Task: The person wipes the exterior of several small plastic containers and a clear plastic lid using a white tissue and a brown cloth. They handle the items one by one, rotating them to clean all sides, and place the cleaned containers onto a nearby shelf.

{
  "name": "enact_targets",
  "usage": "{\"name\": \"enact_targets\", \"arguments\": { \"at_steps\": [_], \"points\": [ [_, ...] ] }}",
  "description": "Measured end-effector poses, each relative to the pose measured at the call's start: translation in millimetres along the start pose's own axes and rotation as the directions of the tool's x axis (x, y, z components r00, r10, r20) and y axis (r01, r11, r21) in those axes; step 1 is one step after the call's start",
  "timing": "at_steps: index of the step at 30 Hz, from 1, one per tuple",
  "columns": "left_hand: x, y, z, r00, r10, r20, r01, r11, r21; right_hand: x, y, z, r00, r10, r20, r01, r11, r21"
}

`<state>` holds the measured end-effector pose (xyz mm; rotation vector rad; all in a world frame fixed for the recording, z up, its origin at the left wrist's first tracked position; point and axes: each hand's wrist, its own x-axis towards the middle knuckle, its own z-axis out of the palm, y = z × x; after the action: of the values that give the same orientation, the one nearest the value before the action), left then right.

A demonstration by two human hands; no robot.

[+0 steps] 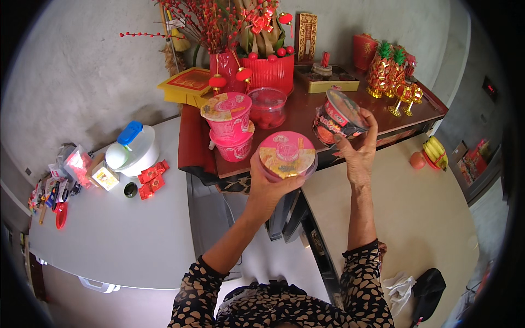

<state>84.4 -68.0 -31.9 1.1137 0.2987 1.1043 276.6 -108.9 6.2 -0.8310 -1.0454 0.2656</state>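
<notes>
My left hand (pixel 269 188) is closed around a pink instant noodle bowl (pixel 287 154) with a yellow and pink lid, held up in front of the dark wooden altar table (pixel 298 117). In my right hand (pixel 358 153) is a black and red instant noodle bowl (pixel 338 121), tilted, gripped at its side over the table's front edge. Two more pink noodle bowls (pixel 228 117) stand stacked at the table's left end. Beside that stack sits a clear plastic tub (pixel 267 108) with red things inside.
Behind stand a red ribbed pot (pixel 268 76), a yellow box (pixel 188 87), an incense tray (pixel 328 85) and shiny pineapple ornaments (pixel 381 74). The left grey table (pixel 115 235) bears a white container (pixel 139 147) and red packets (pixel 152 179). Bananas (pixel 435 150) lie on the right beige table (pixel 404 218).
</notes>
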Motion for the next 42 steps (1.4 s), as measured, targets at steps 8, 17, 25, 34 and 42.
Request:
{"name": "enact_targets", "arguments": {
  "at_steps": [8,17,25,34,42],
  "points": [
    [69.8,-30.4,7.2,0.946,0.214,-0.242,-0.108,0.915,0.389,28.6,7.6,31.1,0.988,-0.015,0.153,0.01,0.999,0.036],
    [77.7,-31.9,11.9,0.923,0.261,-0.283,-0.002,0.737,0.676,33.7,41.6,46.5,0.971,0.09,0.221,-0.111,0.991,0.082],
    [69.9,-49.2,-4.1,0.892,0.401,-0.21,-0.056,0.558,0.828,40.6,47.2,61.1,0.96,0.12,0.255,-0.12,0.993,-0.016],
    [51.2,-58.0,0.8,0.788,0.607,-0.106,-0.197,0.41,0.89,41.2,58.4,76.3,0.948,0.085,0.307,-0.06,0.994,-0.089],
    [36.1,-59.1,-4.1,0.737,0.624,-0.261,-0.251,0.611,0.751,24.9,57.1,80.4,0.962,0.091,0.258,-0.056,0.988,-0.141]
  ]
}}
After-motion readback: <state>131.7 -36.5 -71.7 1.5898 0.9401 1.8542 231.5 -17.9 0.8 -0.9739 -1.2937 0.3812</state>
